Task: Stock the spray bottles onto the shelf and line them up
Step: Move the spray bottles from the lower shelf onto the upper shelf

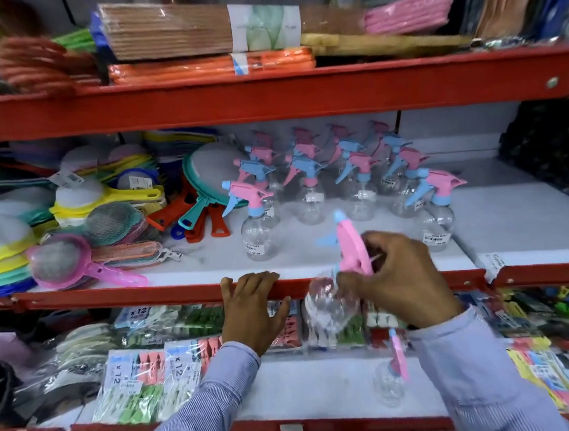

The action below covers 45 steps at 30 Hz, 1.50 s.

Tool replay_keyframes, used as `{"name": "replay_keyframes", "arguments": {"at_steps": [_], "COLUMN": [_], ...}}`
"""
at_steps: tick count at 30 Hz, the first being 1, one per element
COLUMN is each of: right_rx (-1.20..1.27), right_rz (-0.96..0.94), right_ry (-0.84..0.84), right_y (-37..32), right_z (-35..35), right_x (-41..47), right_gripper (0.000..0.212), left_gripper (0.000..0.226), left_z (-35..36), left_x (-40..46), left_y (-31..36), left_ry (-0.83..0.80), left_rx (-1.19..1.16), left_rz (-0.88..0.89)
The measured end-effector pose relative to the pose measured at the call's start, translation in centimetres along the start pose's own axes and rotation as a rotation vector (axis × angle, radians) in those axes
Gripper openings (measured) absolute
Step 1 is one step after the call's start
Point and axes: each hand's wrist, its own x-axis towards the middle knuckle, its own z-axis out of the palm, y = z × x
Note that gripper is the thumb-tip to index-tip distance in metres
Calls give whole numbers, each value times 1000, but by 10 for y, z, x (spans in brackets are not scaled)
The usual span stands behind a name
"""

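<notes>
Several clear spray bottles (310,192) with pink and blue trigger heads stand in rows on the white middle shelf (314,257). My right hand (399,281) grips a clear spray bottle with a pink head (349,244), tilted in front of the shelf's red front edge. My left hand (250,307) rests on that red edge with its fingers hooked over it. One bottle (260,224) stands at the front left of the group and another (437,212) at the front right. Another spray bottle (393,374) stands on the lower shelf, under my right arm.
Plastic strainers (84,260) and sieves are piled on the middle shelf's left part. Packs of clothes pegs (136,383) lie on the lower shelf. Bundled cloths and mats (205,29) fill the top shelf. White shelf surface shows to the right of the bottles.
</notes>
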Motion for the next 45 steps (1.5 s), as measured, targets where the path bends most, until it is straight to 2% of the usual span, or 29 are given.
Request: {"name": "replay_keyframes", "arguments": {"at_steps": [5,13,20,28,34,45], "right_rx": [-36,-179,-105,59,178,273], "right_rz": [-73,46,50,38,116,124], "right_ry": [160,87,159,271,226,206], "right_y": [-24,7,16,27,30,38], "right_z": [-8,44,64,75,75,77], "right_x": [68,147,152,151,160,163], "right_gripper": [31,35,28,35,52,62], "left_gripper": [42,41,40,40,42,39], "left_z": [-2,0,2,2,2,1], "left_x": [-1,-2,-1,-2,-1,-1], "left_y": [0,0,-1,-1,-1,0], "left_ry": [-19,-8,-8,-7,-3,-14], "left_rx": [-5,-33,-28,-27,-28,-20], "left_rz": [-12,-12,-20,-22,-21,-18]}}
